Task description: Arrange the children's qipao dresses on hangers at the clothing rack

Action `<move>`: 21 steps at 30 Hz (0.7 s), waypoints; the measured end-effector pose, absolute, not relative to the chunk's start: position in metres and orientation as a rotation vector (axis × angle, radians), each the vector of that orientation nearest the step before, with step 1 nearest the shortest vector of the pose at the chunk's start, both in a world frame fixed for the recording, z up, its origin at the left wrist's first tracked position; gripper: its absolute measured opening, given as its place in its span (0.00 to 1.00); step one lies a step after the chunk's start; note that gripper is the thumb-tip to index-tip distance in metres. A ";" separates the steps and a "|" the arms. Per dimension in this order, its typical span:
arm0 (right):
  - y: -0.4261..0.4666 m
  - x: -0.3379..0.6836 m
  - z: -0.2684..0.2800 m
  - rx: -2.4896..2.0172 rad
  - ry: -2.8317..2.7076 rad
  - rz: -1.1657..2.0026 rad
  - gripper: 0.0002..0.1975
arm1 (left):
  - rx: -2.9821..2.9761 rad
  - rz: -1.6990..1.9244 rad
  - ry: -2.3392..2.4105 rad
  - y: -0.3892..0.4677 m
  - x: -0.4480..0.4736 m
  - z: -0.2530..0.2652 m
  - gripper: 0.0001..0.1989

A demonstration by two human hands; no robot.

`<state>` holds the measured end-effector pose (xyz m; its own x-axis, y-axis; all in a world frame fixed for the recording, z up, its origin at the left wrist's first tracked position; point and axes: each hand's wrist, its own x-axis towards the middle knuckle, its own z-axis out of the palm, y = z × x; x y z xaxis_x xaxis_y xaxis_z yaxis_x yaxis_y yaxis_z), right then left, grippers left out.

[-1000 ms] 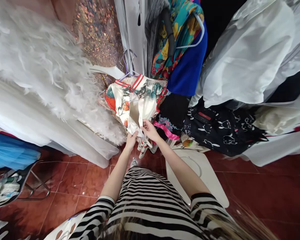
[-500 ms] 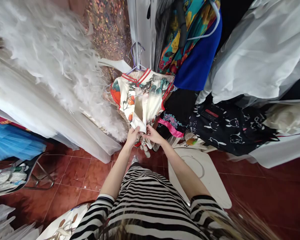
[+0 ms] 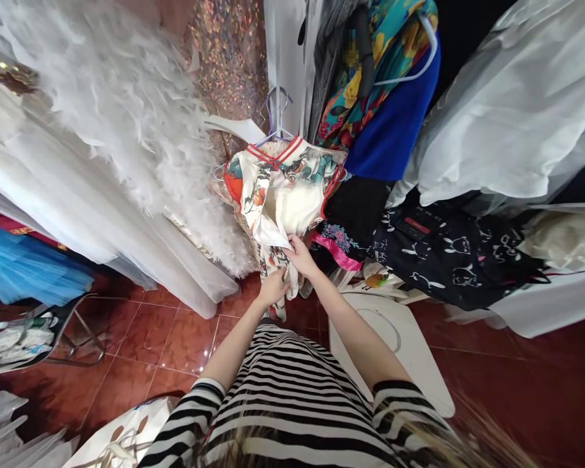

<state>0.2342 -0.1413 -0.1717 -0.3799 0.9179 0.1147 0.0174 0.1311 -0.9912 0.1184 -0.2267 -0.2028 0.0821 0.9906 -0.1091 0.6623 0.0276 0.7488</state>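
Observation:
A sleeveless cream floral dress (image 3: 299,205) with red-striped trim hangs before me on a purple hanger (image 3: 277,133). Its front gapes, showing the pale inside. My right hand (image 3: 299,256) is closed on the edge of the white cloth at the opening, fingers pinched together. Lower down and to the left, my left hand (image 3: 273,287) has its fingers closed around the hanging lower part of the same dress. Part of that lower cloth is hidden behind my hands.
A white feathered gown (image 3: 160,136) hangs at left beside a sequined dress (image 3: 227,58). Blue cloth (image 3: 377,149) and a black printed garment (image 3: 448,247) hang to the right. Below stands a white stool (image 3: 394,344); a white bag (image 3: 127,429) is on the red tiled floor (image 3: 141,338).
My left hand has let go of the opening's edge and moved down to the lower cloth. My right hand has risen slightly, still on the edge. The front opening has shifted shape.

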 end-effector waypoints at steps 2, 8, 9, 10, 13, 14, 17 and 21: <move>-0.137 0.236 -0.164 -0.939 -1.574 1.380 0.14 | 1.735 0.549 1.663 -0.223 0.117 -0.199 0.04; -0.144 0.264 -0.169 -0.906 -1.651 1.388 0.24 | 1.601 0.655 1.540 -0.222 0.110 -0.194 0.15; -0.150 0.271 -0.178 -0.955 -1.651 1.389 0.25 | 1.540 0.697 1.523 -0.224 0.110 -0.195 0.15; -0.156 0.277 -0.189 -1.032 -1.641 1.401 0.24 | 1.486 0.729 1.510 -0.225 0.110 -0.197 0.15; -0.176 0.290 -0.223 -1.275 -1.519 1.587 0.20 | 1.383 0.751 1.480 -0.228 0.111 -0.198 0.13; -0.181 0.291 -0.232 -1.304 -1.447 1.668 0.19 | 1.379 0.746 1.481 -0.228 0.111 -0.198 0.13; -0.187 0.285 -0.244 -1.293 -1.315 1.761 0.15 | 1.447 0.742 1.496 -0.228 0.109 -0.194 0.12; -0.184 0.275 -0.232 -1.164 -1.365 1.773 0.13 | 1.545 0.739 1.547 -0.228 0.110 -0.187 0.06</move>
